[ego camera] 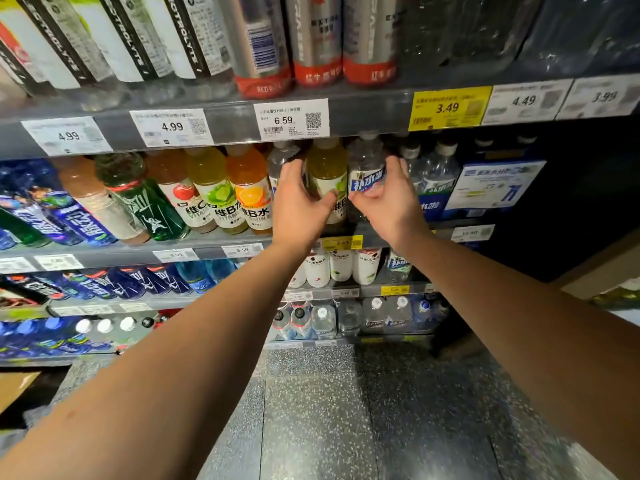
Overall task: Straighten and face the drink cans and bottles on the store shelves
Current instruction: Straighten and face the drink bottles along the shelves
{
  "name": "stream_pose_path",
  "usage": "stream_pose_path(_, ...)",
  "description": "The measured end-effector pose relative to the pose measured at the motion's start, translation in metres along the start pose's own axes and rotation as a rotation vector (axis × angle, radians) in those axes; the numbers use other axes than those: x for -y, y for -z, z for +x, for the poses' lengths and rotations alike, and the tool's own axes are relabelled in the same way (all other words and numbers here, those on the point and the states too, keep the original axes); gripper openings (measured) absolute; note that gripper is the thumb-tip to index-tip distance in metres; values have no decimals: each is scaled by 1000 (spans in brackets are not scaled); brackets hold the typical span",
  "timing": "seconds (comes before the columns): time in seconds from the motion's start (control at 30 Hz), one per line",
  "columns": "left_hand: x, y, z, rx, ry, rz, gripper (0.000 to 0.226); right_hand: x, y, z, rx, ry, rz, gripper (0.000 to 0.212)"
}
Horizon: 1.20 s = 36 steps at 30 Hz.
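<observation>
Both my hands reach to the second shelf from the top. My left hand (300, 202) curls round a yellow-green vitamin drink bottle (327, 168), with the thumb on its white label. A clear bottle (280, 157) stands just behind that hand. My right hand (388, 199) grips a clear water bottle with a blue and white label (366, 168), fingers on its right side and thumb on the label. Both bottles stand upright on the shelf. To their left stand an orange bottle (250, 188), a lime bottle (212, 188) and a tomato-label bottle (175, 192).
The upper shelf rail (367, 109) carries price tags just above my hands. Red and silver cans (313, 39) stand above it. More clear bottles (438, 168) and a blue carton (495, 185) sit to the right. Lower shelves hold blue bottles and water; speckled floor (346, 410) lies below.
</observation>
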<state>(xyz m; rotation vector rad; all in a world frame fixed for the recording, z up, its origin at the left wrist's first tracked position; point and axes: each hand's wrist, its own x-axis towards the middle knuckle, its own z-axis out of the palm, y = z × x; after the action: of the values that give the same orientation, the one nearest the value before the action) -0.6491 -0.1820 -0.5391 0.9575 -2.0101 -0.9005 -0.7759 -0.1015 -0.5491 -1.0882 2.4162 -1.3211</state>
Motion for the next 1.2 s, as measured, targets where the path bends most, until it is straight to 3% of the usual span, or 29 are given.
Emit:
stream_pose_path(0.17, -2, -1, 12, 159, 44, 105, 34, 7, -1, 18, 47, -114, 1, 39)
stream_pose_path(0.27, -2, 6, 13, -22, 45, 198, 25, 8, -5, 1, -164, 25, -20, 30)
stream_pose_path(0.33, 1, 13, 11, -150, 43, 267, 26, 14, -10, -11, -215, 118, 27, 36)
stream_pose_path(0.47, 4, 23, 13, -116, 83, 377, 36, 26, -19, -12, -123, 142, 66, 39)
stream_pose_path(0.57, 6, 27, 17, -15, 143, 371, 40, 38, -30, -9, -10, 118, 40, 26)
stream_pose_path(0.8, 12, 32, 23, 29, 150, 370, 52, 43, -34, -4, 51, 46, -15, 35)
stream_pose_path(0.97, 22, 44, 9, 16, 8, 388, 66, 41, -28, -5, 16, 41, -73, 51)
stream_pose_path(1.07, 31, 47, -2, -22, -71, 380, 77, 36, -27, -15, 22, 59, 12, 62)
stream_pose_path(1.2, 38, 42, -9, 12, -56, 193, 80, 34, -31, -21, 4, 71, 13, 71)
